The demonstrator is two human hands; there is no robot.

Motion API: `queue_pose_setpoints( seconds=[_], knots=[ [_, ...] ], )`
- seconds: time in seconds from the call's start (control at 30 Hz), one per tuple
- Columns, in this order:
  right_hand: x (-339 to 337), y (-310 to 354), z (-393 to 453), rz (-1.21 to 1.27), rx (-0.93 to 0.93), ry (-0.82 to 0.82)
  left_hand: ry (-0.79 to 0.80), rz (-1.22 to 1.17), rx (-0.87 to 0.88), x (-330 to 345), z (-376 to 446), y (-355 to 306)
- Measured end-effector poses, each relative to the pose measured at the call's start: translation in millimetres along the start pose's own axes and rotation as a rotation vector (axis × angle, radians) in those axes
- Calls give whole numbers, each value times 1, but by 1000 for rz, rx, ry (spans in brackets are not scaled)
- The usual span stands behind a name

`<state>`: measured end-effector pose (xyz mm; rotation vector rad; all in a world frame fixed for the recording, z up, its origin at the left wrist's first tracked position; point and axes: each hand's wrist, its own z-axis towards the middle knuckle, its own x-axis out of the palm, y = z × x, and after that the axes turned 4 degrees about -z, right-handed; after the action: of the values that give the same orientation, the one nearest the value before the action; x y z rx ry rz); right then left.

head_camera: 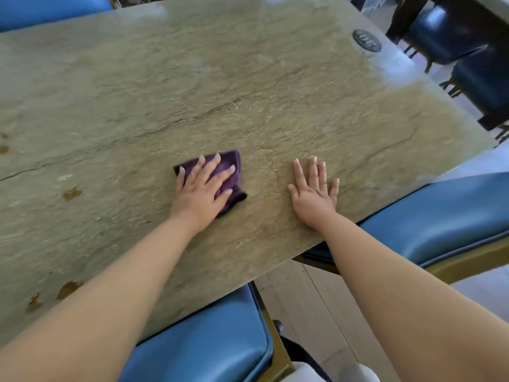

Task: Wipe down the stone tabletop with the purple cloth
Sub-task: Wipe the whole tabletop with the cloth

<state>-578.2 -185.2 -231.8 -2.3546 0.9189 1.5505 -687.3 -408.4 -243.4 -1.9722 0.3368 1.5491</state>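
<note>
Purple cloth (pixel 230 172) is bunched near the table's (pixel 248 78) near edge, under the left hand (pixel 202 188), fingers spread flat on top. Right hand (pixel 314 191) rests flat just right of it, fingers straight. Cloth looks soft and floppy, so I'd press from above rather than pinch.

Bare stone tabletop (pixel 248 86) lies open all around; only a dark round plaque (pixel 367 40) sits far-right.

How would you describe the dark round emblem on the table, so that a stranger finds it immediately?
Start from the stone tabletop and go to its far right corner, away from both hands. There a dark oval emblem lies flat on the stone. It is the only dark blue mark there; the stains along the left side are brown.
</note>
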Motion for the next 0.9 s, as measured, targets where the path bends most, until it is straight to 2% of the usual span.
queue_pose_setpoints(
  seconds=[0.07, 0.1, 0.27, 0.33, 0.4, 0.43, 0.5, 0.6, 0.7, 0.77, 0.9],
  knots=[
    [0, 0, 0, 16, -9, 10, -11, -2, -121, 5, 10, -35],
    [-1, 0, -1, 30, -18, 11, 9, 13, -112, 7, 8, -52],
    [-8, -6, -5, 260, -47, -94, 279, 86, 200, 16, -40, -97],
    [-9, 0, -15, 390, -3, -150, 359, -3, 251, 8, -46, -91],
    [-6, 14, -36, 442, 80, -269, 335, -162, 251, -4, -47, -76],
    [0, 22, -50, 398, 101, -337, 280, -209, 214, -9, -47, -66],
    [19, 41, -75, 189, -21, -403, 190, -187, 47, -17, -52, -41],
    [50, 58, -90, -47, -291, -278, 202, -94, -267, -24, -66, -4],
    [48, 41, -68, -132, -353, -230, 248, -12, -386, -24, -81, 23],
    [35, 19, -51, -96, -304, -243, 281, 0, -384, -20, -83, 32],
    [25, -4, -50, 28, -12, -278, 298, -21, -393, -18, -76, 36]
  ],
)
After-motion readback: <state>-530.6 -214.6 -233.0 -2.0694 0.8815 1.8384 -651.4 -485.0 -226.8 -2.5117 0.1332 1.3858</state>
